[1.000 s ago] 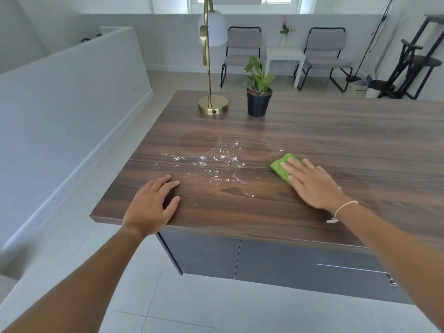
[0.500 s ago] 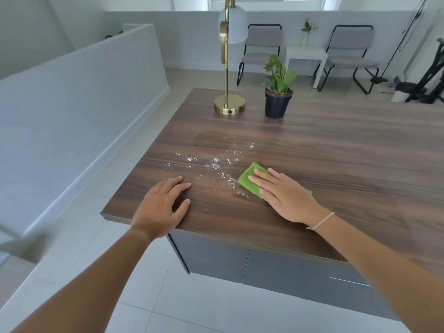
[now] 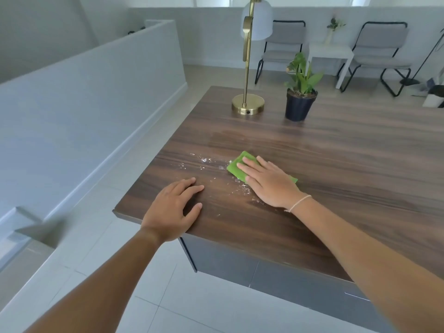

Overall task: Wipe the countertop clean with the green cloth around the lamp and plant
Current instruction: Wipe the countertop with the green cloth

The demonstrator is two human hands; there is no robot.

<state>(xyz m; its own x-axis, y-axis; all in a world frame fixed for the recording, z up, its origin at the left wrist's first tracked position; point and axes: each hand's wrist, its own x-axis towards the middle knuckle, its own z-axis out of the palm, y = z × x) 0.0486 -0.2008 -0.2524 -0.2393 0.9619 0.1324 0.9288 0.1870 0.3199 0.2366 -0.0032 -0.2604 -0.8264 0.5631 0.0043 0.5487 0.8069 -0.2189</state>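
Note:
My right hand [image 3: 266, 182] lies flat on the folded green cloth [image 3: 236, 167], pressing it onto the dark wooden countertop [image 3: 348, 164]. White wet specks [image 3: 204, 162] are scattered just left of the cloth, and a few lie in front of it. My left hand [image 3: 174, 210] rests palm down near the counter's front left corner, fingers spread, holding nothing. At the far end stand a brass lamp [image 3: 248, 107] with a white shade and a green plant [image 3: 300, 102] in a dark pot.
The counter's left edge drops to a tiled floor beside a low white wall [image 3: 96, 92]. Beyond the counter are two grey chairs [image 3: 379, 51] and a small white table [image 3: 331, 54]. Dark cabinet fronts sit below the near edge.
My right hand has slid the green cloth leftward across the counter into the white specks, leaving fewer of them. My left hand has stayed planted. The view has shifted left.

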